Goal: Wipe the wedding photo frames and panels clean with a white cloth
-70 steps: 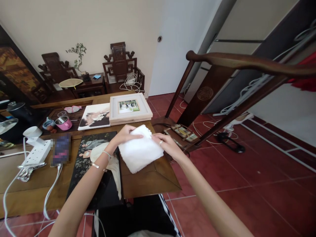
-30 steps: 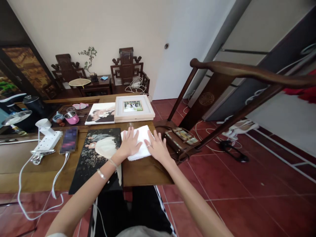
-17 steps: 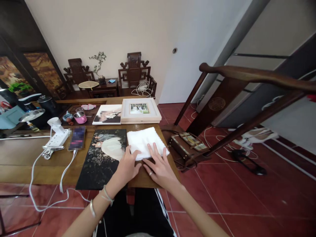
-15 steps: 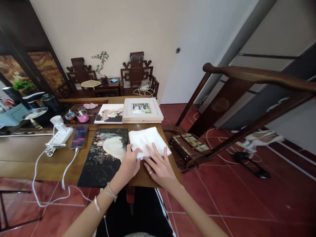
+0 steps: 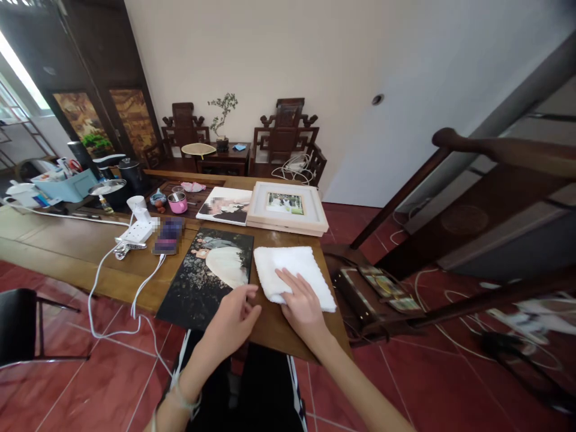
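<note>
A folded white towel [image 5: 299, 261] lies on the near right corner of the wooden table. My right hand [image 5: 305, 307] rests over its near edge, fingers bent on top and closed on the cloth; the thumb is partly hidden. To the left, my left hand [image 5: 236, 317] hovers by the table edge with nothing in it, its fingers loosely curled and the thumb apart. Beside that hand is a dark wedding photo panel [image 5: 198, 294] showing a white gown, lying flat and reaching the table's front edge.
Behind the towel sit a white-framed photo [image 5: 315, 213] and a white photo board [image 5: 204, 207]. A phone [image 5: 168, 236], a power strip [image 5: 143, 229] with cables and a pink cup [image 5: 177, 204] stand leftward. A wooden chair [image 5: 382, 246] holding a bag adjoins the right edge.
My left hand has come off the towel and moved back toward me. My right hand, flat before, now bends over the towel's near edge. The view has swung left.
</note>
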